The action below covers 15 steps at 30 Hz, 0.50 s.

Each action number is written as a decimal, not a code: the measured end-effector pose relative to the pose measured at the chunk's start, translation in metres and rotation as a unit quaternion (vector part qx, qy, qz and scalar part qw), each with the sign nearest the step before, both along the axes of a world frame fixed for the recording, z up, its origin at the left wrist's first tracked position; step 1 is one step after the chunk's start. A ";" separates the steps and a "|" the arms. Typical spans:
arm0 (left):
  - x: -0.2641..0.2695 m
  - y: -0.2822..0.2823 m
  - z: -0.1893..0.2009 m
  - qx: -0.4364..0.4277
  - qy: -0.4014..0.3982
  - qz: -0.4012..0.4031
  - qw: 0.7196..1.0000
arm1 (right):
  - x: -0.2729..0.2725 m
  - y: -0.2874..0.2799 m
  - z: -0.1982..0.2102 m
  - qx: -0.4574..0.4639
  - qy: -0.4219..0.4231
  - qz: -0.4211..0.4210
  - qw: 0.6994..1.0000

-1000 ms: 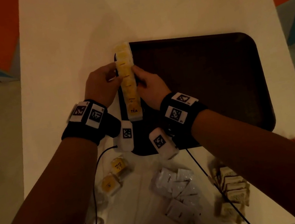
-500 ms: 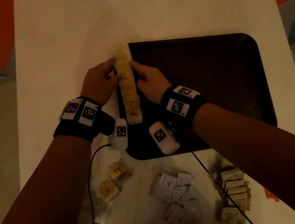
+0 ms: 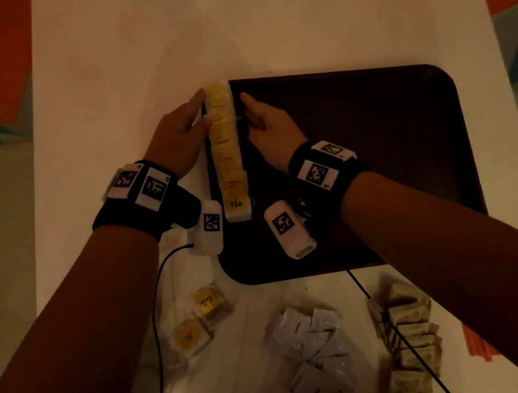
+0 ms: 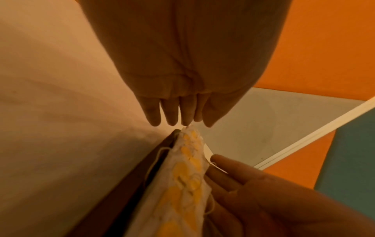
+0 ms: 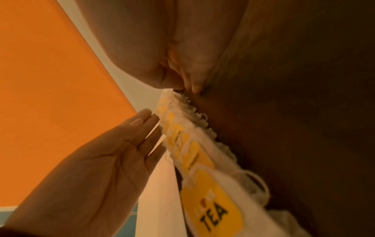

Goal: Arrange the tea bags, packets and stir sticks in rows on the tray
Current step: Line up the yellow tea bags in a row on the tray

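Observation:
A row of yellow tea bags (image 3: pixel 227 153) lies along the left edge of the dark brown tray (image 3: pixel 378 142), overlapping like tiles, the nearest one marked TEA. My left hand (image 3: pixel 193 118) lies flat against the row's left side with straight fingers (image 4: pixel 174 112). My right hand (image 3: pixel 252 111) presses its straight fingers against the row's right side. In the left wrist view the row (image 4: pixel 186 176) runs between both hands, and the right hand's fingers (image 4: pixel 227 170) touch its edge. In the right wrist view the left palm (image 5: pixel 105 160) faces the row (image 5: pixel 188 149). Neither hand grips anything.
On the white table (image 3: pixel 126 64) near me lie two loose yellow tea bags (image 3: pixel 208 302), a pile of white packets (image 3: pixel 314 348), a stack of beige packets (image 3: pixel 407 336) and orange stir sticks (image 3: pixel 478 345). Thin cables cross the near table.
Both hands slid along the row toward its far end, and their fingers straightened from a light hold on the bags to flat contact on both sides.

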<state>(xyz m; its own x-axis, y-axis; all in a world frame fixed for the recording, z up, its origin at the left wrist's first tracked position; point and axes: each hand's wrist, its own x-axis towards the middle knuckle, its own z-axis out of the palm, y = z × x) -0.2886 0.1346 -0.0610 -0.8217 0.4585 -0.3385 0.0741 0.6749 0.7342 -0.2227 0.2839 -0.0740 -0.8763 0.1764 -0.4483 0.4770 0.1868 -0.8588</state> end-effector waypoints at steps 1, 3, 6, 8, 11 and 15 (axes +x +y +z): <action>0.001 0.000 0.003 -0.004 0.002 -0.002 1.000 | 0.001 0.001 0.001 -0.001 -0.006 0.002 1.000; 0.003 -0.003 0.011 -0.005 0.019 0.011 1.000 | 0.004 0.002 0.007 0.011 -0.011 0.008 1.000; 0.020 -0.017 0.034 0.038 0.055 0.047 0.997 | 0.021 -0.004 0.026 0.005 0.013 0.010 1.000; 0.046 -0.031 0.053 0.051 0.102 0.041 0.993 | 0.044 -0.013 0.042 0.005 0.023 0.039 0.999; 0.099 -0.058 0.065 0.039 0.126 0.028 0.991 | 0.086 -0.034 0.062 0.059 0.003 0.174 0.983; 0.158 -0.096 0.056 -0.095 0.112 0.008 0.989 | 0.121 -0.068 0.060 0.210 0.016 0.377 0.902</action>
<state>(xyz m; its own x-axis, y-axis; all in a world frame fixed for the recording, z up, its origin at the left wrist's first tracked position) -0.1302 0.0385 -0.0046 -0.8921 0.3912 -0.2258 0.2093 0.8010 0.5608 -0.1012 0.2157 -0.0138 -0.8293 -0.3275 -0.4528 0.0535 0.7600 -0.6477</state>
